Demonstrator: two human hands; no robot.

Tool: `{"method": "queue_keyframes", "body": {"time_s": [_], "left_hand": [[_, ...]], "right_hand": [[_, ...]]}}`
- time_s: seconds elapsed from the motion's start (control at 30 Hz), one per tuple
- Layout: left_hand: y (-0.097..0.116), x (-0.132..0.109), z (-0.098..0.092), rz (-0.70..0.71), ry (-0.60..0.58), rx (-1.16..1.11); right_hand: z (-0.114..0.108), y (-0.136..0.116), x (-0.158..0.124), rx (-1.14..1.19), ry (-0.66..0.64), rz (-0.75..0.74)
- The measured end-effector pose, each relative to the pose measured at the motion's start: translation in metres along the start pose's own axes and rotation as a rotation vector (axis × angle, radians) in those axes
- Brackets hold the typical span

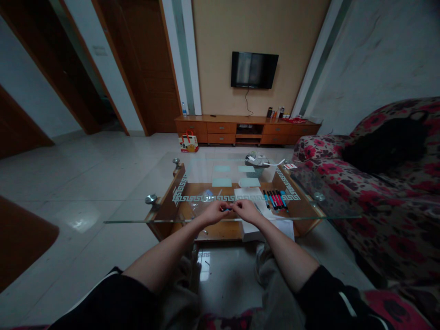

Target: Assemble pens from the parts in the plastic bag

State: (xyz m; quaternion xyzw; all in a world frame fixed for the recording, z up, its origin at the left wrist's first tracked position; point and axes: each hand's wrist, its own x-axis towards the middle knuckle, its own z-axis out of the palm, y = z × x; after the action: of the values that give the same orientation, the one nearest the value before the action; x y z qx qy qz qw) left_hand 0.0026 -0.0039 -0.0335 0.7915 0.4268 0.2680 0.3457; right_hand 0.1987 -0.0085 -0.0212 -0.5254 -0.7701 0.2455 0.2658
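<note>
Both hands meet above the front edge of the glass coffee table (137, 211). The fingers of my left hand (216, 212) are closed around one end of a small dark bluish item (227, 209), too small to name for sure. My right hand (246, 211) pinches at the item's other side, its fingertips almost touching the left ones. Most of the item is hidden by the fingers. To the right of my hands lies a row of several markers (275, 200) in black, blue and red. White paper (266, 211) shows near them, and a clear plastic bag (197, 206) is at the left.
A wastebasket (254, 172) stands beyond the table's far side. Metal glass supports (151, 199) rise at the table's corners. A flowered sofa (378, 220) borders the right. Further off are a wooden TV cabinet (222, 130) and a paper bag (188, 143) on the floor.
</note>
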Motion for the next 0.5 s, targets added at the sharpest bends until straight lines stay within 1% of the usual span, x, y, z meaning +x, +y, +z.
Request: {"method": "queue_keyframes", "body": {"time_s": [0.3, 0.5], "left_hand": [[-0.0009, -0.0001, -0.0006, 0.004, -0.011, 0.004], [0.0032, -0.0013, -0.0019, 0.004, -0.017, -0.001]], "right_hand": [[-0.0020, -0.0013, -0.0010, -0.009, -0.002, -0.007], [-0.0024, -0.0034, -0.0012, -0.023, -0.006, 0.020]]}}
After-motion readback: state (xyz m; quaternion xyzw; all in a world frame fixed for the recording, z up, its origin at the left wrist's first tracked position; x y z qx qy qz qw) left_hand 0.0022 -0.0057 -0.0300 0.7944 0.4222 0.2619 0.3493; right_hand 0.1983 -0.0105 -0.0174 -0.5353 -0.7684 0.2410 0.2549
